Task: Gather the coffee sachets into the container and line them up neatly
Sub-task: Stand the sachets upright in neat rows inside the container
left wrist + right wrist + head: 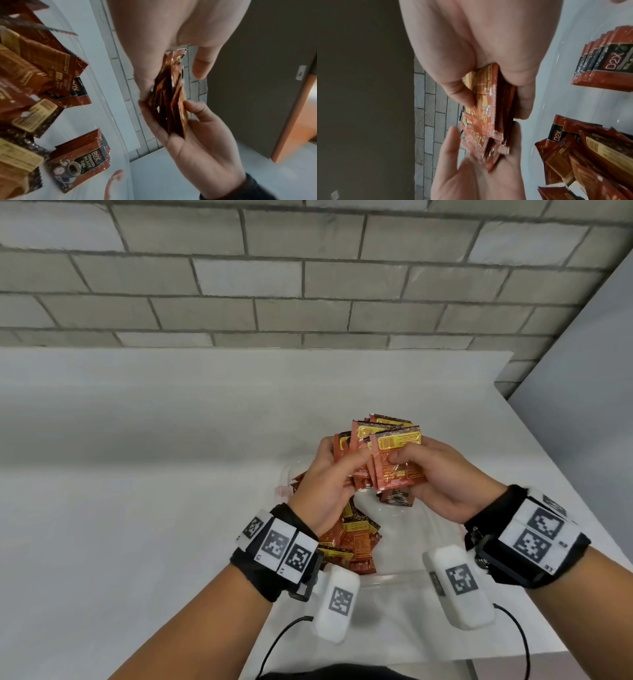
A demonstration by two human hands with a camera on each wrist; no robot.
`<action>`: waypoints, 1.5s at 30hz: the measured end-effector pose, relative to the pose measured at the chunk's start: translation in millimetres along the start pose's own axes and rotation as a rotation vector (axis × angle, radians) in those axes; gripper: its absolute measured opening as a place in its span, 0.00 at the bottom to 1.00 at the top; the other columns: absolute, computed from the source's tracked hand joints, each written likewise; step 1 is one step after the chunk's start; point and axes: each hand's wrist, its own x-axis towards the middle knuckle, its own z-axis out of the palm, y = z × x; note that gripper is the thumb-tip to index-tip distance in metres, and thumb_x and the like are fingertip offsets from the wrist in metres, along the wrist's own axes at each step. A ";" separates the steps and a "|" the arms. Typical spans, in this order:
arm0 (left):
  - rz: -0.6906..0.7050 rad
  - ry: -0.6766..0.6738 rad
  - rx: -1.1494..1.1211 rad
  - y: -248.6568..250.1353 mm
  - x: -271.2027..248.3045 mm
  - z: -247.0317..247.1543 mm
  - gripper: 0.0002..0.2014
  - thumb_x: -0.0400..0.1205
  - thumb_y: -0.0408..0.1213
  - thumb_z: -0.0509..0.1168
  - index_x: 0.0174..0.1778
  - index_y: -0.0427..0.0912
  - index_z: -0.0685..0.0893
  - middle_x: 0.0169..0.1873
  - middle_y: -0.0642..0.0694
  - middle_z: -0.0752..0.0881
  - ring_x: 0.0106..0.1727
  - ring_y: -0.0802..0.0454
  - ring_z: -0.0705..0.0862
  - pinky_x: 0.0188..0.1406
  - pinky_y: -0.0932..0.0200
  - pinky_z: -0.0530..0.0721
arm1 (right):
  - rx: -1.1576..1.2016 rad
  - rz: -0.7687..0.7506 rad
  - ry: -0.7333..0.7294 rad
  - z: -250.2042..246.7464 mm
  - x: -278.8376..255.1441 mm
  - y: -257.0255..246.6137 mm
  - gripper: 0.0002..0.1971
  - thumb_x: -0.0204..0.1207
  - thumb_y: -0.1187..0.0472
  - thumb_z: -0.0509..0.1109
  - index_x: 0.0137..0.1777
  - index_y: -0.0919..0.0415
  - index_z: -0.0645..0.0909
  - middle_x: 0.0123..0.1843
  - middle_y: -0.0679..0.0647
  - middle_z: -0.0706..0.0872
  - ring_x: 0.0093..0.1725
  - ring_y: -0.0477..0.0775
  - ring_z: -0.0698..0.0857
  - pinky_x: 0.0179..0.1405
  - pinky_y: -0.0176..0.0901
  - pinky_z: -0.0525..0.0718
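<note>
- The right hand (442, 477) pinches a fanned bunch of coffee sachets (387, 450), thumb curled across the printed face of the front sachet and the fingers behind; the grip is pressed tight on the bundle.
- The left hand (325, 484) grips the same bunch from the other side, fingers curled round its left edge, thumb lying over the lower sachets.
- In the right wrist view the bunch (488, 115) sits edge-on between thumb and fingers, with the other hand's open palm just below it and touching its lower end.
- In the left wrist view the bunch (171, 97) is again seen edge-on, clamped between the two hands.
- Both hands are raised above the clear container (407, 577), palms turned toward each other, wrists bent inward, forearms coming in from the lower corners of the head view.
- Each wrist wears a black band with square-patterned markers and a white block on a cable.
- Inside the container a loose heap of sachets (352, 539) lies under the left wrist, jumbled and overlapping.
- A small upright stack of sachets (80, 162) stands apart from the heap in the container, faces forward, reading "D2X Black Coffee".
- The container rests on the white counter (137, 474), which meets a grey brick wall (308, 268) at the back.
</note>
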 end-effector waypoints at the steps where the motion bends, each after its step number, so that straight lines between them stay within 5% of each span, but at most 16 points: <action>1: 0.014 0.003 0.069 -2.2 0.2 2.9 0.15 0.80 0.31 0.64 0.61 0.40 0.72 0.52 0.45 0.85 0.51 0.56 0.87 0.47 0.58 0.85 | 0.018 0.014 0.008 2.4 -1.1 1.3 0.15 0.77 0.74 0.58 0.57 0.63 0.80 0.51 0.62 0.86 0.52 0.62 0.81 0.59 0.59 0.77; 4: 0.046 0.038 0.163 -7.9 1.0 6.0 0.14 0.81 0.31 0.66 0.61 0.43 0.73 0.53 0.46 0.85 0.52 0.55 0.86 0.51 0.56 0.84 | -0.012 0.014 0.007 7.0 -5.4 4.6 0.16 0.73 0.72 0.57 0.55 0.61 0.80 0.50 0.63 0.82 0.51 0.62 0.76 0.52 0.59 0.69; 7: 0.022 0.005 -0.005 -5.7 -0.1 3.9 0.26 0.72 0.33 0.70 0.67 0.37 0.74 0.56 0.41 0.85 0.57 0.46 0.85 0.56 0.49 0.85 | -0.045 0.007 -0.011 7.1 -8.9 4.9 0.20 0.62 0.66 0.62 0.55 0.58 0.81 0.51 0.61 0.83 0.53 0.61 0.77 0.53 0.58 0.70; 10: 0.009 -0.115 -0.126 -2.8 -2.8 3.0 0.35 0.66 0.34 0.77 0.70 0.31 0.75 0.60 0.34 0.84 0.58 0.41 0.84 0.57 0.45 0.84 | -0.085 -0.038 -0.102 10.7 -14.3 7.4 0.23 0.65 0.65 0.63 0.62 0.55 0.80 0.54 0.56 0.86 0.55 0.58 0.80 0.57 0.52 0.74; 13: -0.017 -0.222 -0.166 -6.1 -5.6 6.8 0.24 0.65 0.31 0.76 0.58 0.34 0.83 0.49 0.38 0.87 0.50 0.45 0.88 0.51 0.50 0.86 | -0.307 -0.133 -0.176 17.7 -20.8 7.8 0.16 0.81 0.61 0.59 0.64 0.42 0.76 0.65 0.51 0.82 0.65 0.51 0.80 0.63 0.44 0.80; 15: -0.065 -0.208 -0.219 -7.1 -6.1 7.3 0.16 0.70 0.30 0.68 0.54 0.37 0.85 0.45 0.39 0.88 0.46 0.46 0.88 0.50 0.50 0.85 | -0.703 -0.177 -0.149 14.9 -19.6 4.7 0.14 0.77 0.41 0.58 0.62 0.27 0.72 0.78 0.47 0.66 0.79 0.51 0.64 0.75 0.53 0.69; 16: -0.097 -0.191 -0.254 -6.5 -6.4 6.5 0.15 0.71 0.31 0.65 0.53 0.37 0.84 0.44 0.39 0.88 0.45 0.46 0.88 0.52 0.48 0.84 | -0.915 -0.156 -0.125 12.0 -18.6 2.8 0.21 0.73 0.34 0.58 0.67 0.25 0.67 0.84 0.44 0.55 0.83 0.50 0.53 0.79 0.58 0.59; 18: -0.148 -0.149 -0.280 -5.7 -6.2 3.1 0.16 0.70 0.32 0.62 0.53 0.36 0.83 0.44 0.37 0.86 0.46 0.43 0.86 0.55 0.43 0.82 | -1.148 -0.142 -0.073 6.5 -18.3 1.5 0.42 0.69 0.25 0.58 0.81 0.38 0.53 0.85 0.43 0.39 0.83 0.47 0.38 0.82 0.60 0.45; 21: -0.171 -0.107 -0.257 -7.5 -5.6 0.9 0.13 0.68 0.31 0.61 0.47 0.33 0.83 0.41 0.35 0.84 0.43 0.43 0.84 0.51 0.47 0.82 | -1.149 -0.368 -0.023 8.0 -30.1 -2.2 0.55 0.60 0.26 0.62 0.81 0.41 0.36 0.84 0.41 0.32 0.81 0.41 0.34 0.79 0.51 0.41; 23: -0.203 -0.090 -0.234 -7.7 -5.1 3.2 0.10 0.67 0.31 0.62 0.43 0.35 0.81 0.36 0.38 0.83 0.39 0.45 0.83 0.43 0.53 0.82 | -1.204 -0.521 -0.102 10.7 -36.9 -2.9 0.61 0.57 0.25 0.71 0.79 0.37 0.32 0.83 0.38 0.32 0.80 0.38 0.33 0.78 0.48 0.40; 26: -0.229 -0.132 -0.201 -7.7 -4.8 6.9 0.05 0.67 0.31 0.63 0.37 0.37 0.82 0.28 0.42 0.82 0.31 0.50 0.84 0.31 0.59 0.83 | -1.424 -0.555 -0.210 13.1 -35.3 1.1 0.66 0.57 0.37 0.80 0.76 0.37 0.26 0.84 0.43 0.39 0.82 0.42 0.39 0.78 0.45 0.41; 29: -0.195 -0.203 -0.201 -8.7 -6.1 6.3 0.04 0.67 0.32 0.69 0.35 0.41 0.88 0.31 0.44 0.86 0.35 0.51 0.86 0.37 0.59 0.84 | -1.431 -0.622 -0.154 11.1 -29.6 6.6 0.60 0.64 0.44 0.80 0.79 0.40 0.31 0.76 0.46 0.64 0.76 0.46 0.63 0.76 0.44 0.54; 31: -0.141 -0.265 -0.236 -9.9 -6.9 4.0 0.12 0.63 0.38 0.79 0.42 0.43 0.91 0.39 0.44 0.89 0.44 0.50 0.88 0.47 0.56 0.85 | -1.348 -0.623 -0.139 7.8 -27.7 7.3 0.57 0.65 0.46 0.80 0.79 0.40 0.36 0.68 0.46 0.70 0.69 0.45 0.68 0.72 0.44 0.59; 35: -0.150 -0.325 -0.256 -10.3 -5.6 2.8 0.22 0.62 0.49 0.82 0.49 0.44 0.92 0.46 0.44 0.90 0.51 0.49 0.88 0.53 0.54 0.86 | -1.234 -0.625 -0.149 2.9 -28.0 6.0 0.59 0.61 0.45 0.82 0.80 0.39 0.40 0.64 0.42 0.67 0.64 0.40 0.64 0.70 0.46 0.64; 39: -0.139 -0.325 -0.197 -10.7 -5.5 3.4 0.29 0.58 0.53 0.83 0.52 0.44 0.90 0.47 0.43 0.89 0.52 0.49 0.88 0.53 0.53 0.87 | -1.238 -0.633 -0.172 3.6 -30.1 3.2 0.58 0.62 0.46 0.82 0.80 0.37 0.40 0.61 0.42 0.69 0.61 0.43 0.70 0.68 0.50 0.71; 45: -0.131 -0.316 -0.213 -15.3 -4.3 3.1 0.40 0.53 0.54 0.85 0.58 0.41 0.81 0.46 0.44 0.89 0.52 0.49 0.88 0.51 0.53 0.87 | -1.284 -0.607 -0.176 10.2 -29.7 2.2 0.56 0.66 0.52 0.81 0.78 0.36 0.39 0.59 0.45 0.72 0.58 0.47 0.73 0.60 0.40 0.75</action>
